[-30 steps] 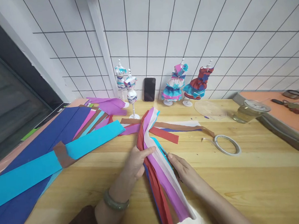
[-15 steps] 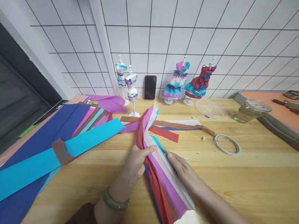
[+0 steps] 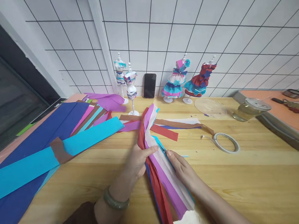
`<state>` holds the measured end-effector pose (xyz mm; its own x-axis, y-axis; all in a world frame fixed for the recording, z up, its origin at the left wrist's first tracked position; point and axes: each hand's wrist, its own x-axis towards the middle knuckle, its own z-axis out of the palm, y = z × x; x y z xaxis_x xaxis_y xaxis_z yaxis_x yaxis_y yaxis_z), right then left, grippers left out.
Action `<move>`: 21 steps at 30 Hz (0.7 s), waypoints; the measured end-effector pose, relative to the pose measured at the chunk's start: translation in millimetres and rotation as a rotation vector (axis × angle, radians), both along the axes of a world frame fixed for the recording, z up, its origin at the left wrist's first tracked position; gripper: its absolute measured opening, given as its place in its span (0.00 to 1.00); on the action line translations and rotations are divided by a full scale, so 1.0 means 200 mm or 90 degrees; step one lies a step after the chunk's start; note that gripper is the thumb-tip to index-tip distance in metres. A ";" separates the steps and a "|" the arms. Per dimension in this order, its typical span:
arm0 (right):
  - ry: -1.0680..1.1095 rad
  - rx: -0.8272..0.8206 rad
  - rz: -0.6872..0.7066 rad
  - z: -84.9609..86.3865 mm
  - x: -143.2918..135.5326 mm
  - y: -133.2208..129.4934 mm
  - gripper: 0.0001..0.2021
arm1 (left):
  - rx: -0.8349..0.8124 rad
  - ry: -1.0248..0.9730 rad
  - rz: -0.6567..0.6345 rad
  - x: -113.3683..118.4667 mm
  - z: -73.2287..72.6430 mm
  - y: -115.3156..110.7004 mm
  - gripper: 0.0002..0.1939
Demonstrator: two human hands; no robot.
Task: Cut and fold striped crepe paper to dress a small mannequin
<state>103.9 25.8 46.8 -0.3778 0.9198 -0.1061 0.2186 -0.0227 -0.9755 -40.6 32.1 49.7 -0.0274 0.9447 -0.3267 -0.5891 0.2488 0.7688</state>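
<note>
Evidently only part of the paper has been dealt with. The left hand (image 3: pixel 138 161) grips a bundle of crepe paper strips (image 3: pixel 169 183) around its middle, thumb pressed on top; the strips, red, purple, white and blue, hang down over the wooden table (image 3: pixel 248 180) toward the person. The right hand (image 3: pixel 181 166) is closed around what looks like scissors (image 3: pixel 164 150), mostly hidden by the fingers, with the tips against the light blue edge of the bundle.

A thin blue sliver (image 3: pixel 185 156) lies just beside the right hand, so some trimming seems done, while much of the bundle's length looks uncut. How far any cut runs along that edge, I cannot tell. Beyond the bundle, a loose red strip (image 3: pixel 165 132) lies flat, and a roll of tape (image 3: pixel 230 151) rests to the right.

Against the wall, a layered pink and blue dress (image 3: pixel 174 84) and a red and blue dress (image 3: pixel 201 80) look close to finished on their stands. Two small dress forms (image 3: pixel 131 89) left of the phone (image 3: pixel 150 86) carry only scraps of colour, apparently far less complete. Plenty of folded dark blue paper (image 3: pixel 50 133) lies at the left, under a long light blue strip (image 3: pixel 89 139) wrapped with a brown band (image 3: pixel 60 150).
</note>
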 end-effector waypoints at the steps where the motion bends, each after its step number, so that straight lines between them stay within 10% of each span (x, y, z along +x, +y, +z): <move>1: -0.002 0.002 0.001 0.00 0.00 0.00 0.18 | 0.003 0.000 -0.001 0.00 0.00 0.00 0.19; 21: -0.020 0.009 -0.021 0.00 0.00 0.00 0.20 | -0.028 -0.028 -0.010 0.00 -0.01 0.00 0.16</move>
<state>103.8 25.9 46.2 -0.3443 0.9330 -0.1048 0.2491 -0.0168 -0.9683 -40.0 32.0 47.0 0.0021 0.9297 -0.3684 -0.6173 0.2910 0.7309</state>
